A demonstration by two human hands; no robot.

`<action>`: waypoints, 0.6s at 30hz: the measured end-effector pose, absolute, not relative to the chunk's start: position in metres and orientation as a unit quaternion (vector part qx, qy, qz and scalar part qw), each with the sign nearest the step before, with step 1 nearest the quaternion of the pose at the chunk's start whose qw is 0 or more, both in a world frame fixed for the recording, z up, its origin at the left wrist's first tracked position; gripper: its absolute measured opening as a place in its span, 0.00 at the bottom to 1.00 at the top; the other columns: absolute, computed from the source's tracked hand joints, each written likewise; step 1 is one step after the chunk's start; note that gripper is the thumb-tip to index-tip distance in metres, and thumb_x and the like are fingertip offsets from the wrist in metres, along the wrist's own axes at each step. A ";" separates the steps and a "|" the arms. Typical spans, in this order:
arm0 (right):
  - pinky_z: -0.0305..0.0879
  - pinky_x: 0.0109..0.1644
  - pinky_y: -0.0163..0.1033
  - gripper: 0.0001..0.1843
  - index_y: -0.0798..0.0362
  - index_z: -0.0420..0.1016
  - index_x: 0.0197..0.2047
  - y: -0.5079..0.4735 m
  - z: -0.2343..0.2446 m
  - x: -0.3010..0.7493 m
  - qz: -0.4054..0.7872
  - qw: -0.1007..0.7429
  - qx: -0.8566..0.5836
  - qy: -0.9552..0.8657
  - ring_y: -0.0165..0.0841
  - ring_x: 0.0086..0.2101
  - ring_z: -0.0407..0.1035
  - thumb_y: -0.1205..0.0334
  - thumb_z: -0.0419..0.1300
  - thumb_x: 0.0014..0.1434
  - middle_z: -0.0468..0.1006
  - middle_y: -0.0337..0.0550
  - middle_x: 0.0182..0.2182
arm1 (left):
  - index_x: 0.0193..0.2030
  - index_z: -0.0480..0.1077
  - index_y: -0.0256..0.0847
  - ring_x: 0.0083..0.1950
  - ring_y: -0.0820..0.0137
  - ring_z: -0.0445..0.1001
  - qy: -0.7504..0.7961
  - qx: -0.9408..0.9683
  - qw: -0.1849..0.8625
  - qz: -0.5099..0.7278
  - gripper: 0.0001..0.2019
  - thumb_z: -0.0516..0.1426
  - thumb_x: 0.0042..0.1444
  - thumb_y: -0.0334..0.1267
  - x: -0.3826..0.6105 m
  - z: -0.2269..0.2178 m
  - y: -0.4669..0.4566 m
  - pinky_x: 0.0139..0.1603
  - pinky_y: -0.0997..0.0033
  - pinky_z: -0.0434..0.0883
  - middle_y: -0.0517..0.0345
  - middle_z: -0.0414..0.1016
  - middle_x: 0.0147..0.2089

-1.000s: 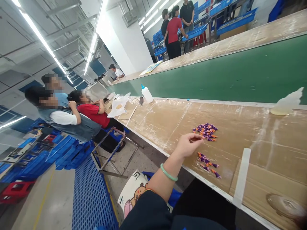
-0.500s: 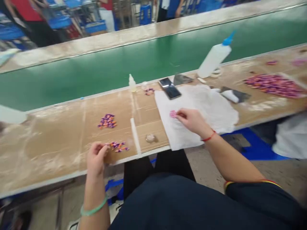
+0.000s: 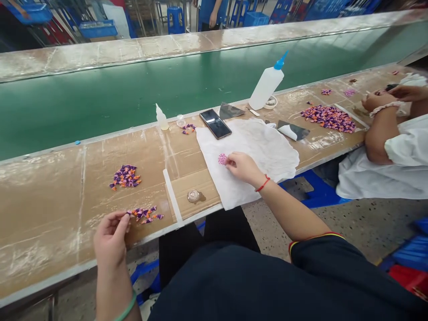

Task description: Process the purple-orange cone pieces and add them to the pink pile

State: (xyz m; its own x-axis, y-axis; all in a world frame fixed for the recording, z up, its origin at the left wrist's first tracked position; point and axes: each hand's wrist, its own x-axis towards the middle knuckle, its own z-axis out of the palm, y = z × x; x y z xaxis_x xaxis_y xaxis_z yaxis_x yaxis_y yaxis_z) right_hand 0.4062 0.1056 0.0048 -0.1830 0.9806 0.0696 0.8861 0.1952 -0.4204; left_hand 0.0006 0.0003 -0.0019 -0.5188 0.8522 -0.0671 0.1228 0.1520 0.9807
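My left hand (image 3: 112, 234) is at the table's front edge, thumb and forefinger pinched on a small purple piece at the left end of a small pile of purple and orange pieces (image 3: 147, 215). A bigger pile of the same pieces (image 3: 125, 176) lies just behind it. My right hand (image 3: 243, 167) rests over a white cloth (image 3: 267, 147), fingers closed at the right edge of a cluster of tiny pink pieces (image 3: 222, 158). Whether anything is between those fingertips is too small to make out. A small round clear object (image 3: 193, 196) sits on cardboard between my hands.
A phone (image 3: 216, 124), a small dropper bottle (image 3: 161, 118) and a large white bottle with blue nozzle (image 3: 266, 87) stand or lie along the back. A white strip (image 3: 172, 196) lies left of the cardboard. At right, a co-worker's hands (image 3: 384, 99) work near a large pile (image 3: 329, 118).
The view has swung right, so the table things appear further left and the co-worker's arms show. Both my hands stay pinched beside the same piles.
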 end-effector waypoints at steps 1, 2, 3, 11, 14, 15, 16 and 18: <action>0.62 0.41 0.39 0.06 0.55 0.76 0.33 0.106 0.005 0.406 0.144 0.162 -0.617 -0.756 0.37 0.35 0.69 0.74 0.61 0.56 0.76 0.45 0.33 | 0.33 0.72 0.38 0.24 0.75 0.66 0.684 0.359 0.331 0.542 0.16 0.67 0.41 0.45 0.001 -0.002 0.000 0.26 0.74 0.63 0.62 0.74 0.25; 0.62 0.41 0.39 0.06 0.55 0.76 0.33 0.106 0.005 0.405 0.144 0.161 -0.616 -0.757 0.37 0.35 0.69 0.74 0.60 0.56 0.76 0.45 0.33 | 0.33 0.72 0.38 0.24 0.75 0.66 0.686 0.360 0.328 0.540 0.16 0.67 0.41 0.46 0.002 -0.002 -0.001 0.26 0.74 0.63 0.62 0.74 0.25; 0.62 0.41 0.39 0.06 0.55 0.76 0.33 0.105 0.006 0.405 0.144 0.160 -0.615 -0.758 0.37 0.35 0.69 0.74 0.60 0.56 0.76 0.45 0.33 | 0.33 0.72 0.38 0.24 0.75 0.66 0.689 0.360 0.325 0.539 0.17 0.67 0.41 0.46 0.002 -0.002 -0.001 0.26 0.73 0.63 0.62 0.73 0.25; 0.61 0.39 0.38 0.05 0.55 0.75 0.33 0.104 0.009 0.405 0.147 0.148 -0.611 -0.763 0.36 0.33 0.68 0.73 0.60 0.56 0.76 0.44 0.32 | 0.33 0.72 0.38 0.24 0.75 0.65 0.694 0.366 0.322 0.531 0.16 0.66 0.42 0.46 0.003 -0.001 -0.001 0.26 0.74 0.64 0.62 0.73 0.26; 0.61 0.38 0.38 0.05 0.55 0.74 0.31 0.106 0.008 0.404 0.145 0.146 -0.609 -0.766 0.36 0.32 0.68 0.73 0.60 0.56 0.76 0.44 0.32 | 0.33 0.72 0.38 0.24 0.75 0.65 0.690 0.365 0.324 0.535 0.15 0.66 0.42 0.45 0.003 0.000 -0.001 0.26 0.74 0.64 0.62 0.73 0.25; 0.61 0.39 0.39 0.05 0.55 0.73 0.31 0.106 0.007 0.403 0.143 0.145 -0.608 -0.768 0.36 0.33 0.68 0.73 0.60 0.56 0.76 0.45 0.32 | 0.33 0.72 0.38 0.24 0.75 0.65 0.689 0.364 0.324 0.537 0.15 0.66 0.42 0.45 0.004 0.000 -0.001 0.26 0.74 0.64 0.63 0.72 0.25; 0.61 0.39 0.40 0.06 0.55 0.73 0.30 0.107 0.007 0.403 0.140 0.144 -0.606 -0.770 0.37 0.33 0.68 0.73 0.60 0.56 0.76 0.45 0.32 | 0.33 0.72 0.38 0.24 0.75 0.65 0.689 0.365 0.322 0.538 0.15 0.66 0.42 0.45 0.004 0.001 -0.001 0.26 0.74 0.64 0.63 0.72 0.24; 0.62 0.42 0.41 0.07 0.55 0.71 0.29 0.108 0.004 0.402 0.133 0.142 -0.600 -0.776 0.39 0.36 0.68 0.74 0.60 0.57 0.76 0.47 0.32 | 0.32 0.71 0.38 0.23 0.75 0.65 0.688 0.366 0.317 0.540 0.15 0.65 0.42 0.45 0.006 0.002 -0.002 0.25 0.74 0.63 0.63 0.72 0.24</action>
